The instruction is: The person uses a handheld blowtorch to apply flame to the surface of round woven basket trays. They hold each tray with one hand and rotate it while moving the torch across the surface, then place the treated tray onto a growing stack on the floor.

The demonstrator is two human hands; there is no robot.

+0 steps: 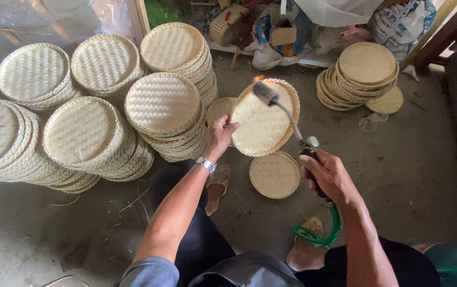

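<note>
Stacks of woven bamboo trays (95, 106) fill floor's left side; darker tray stack (359, 74) far right; single tray (275, 174) mid-floor; bags & clutter (281, 32) along far edge.

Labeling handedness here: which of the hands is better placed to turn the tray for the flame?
Left. The left hand already grips the woven tray by its rim; the right hand is occupied holding the gas torch, flame at the tray's top edge.

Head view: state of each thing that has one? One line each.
Round woven bamboo tray: tilted, held at its left rim.
Metal gas torch: lit, flame at the tray's top rim.
Left hand: gripping the tray.
Right hand: closed on the torch handle.
Green hose: looped below the torch.
Small woven tray on floor: lying flat.
</note>
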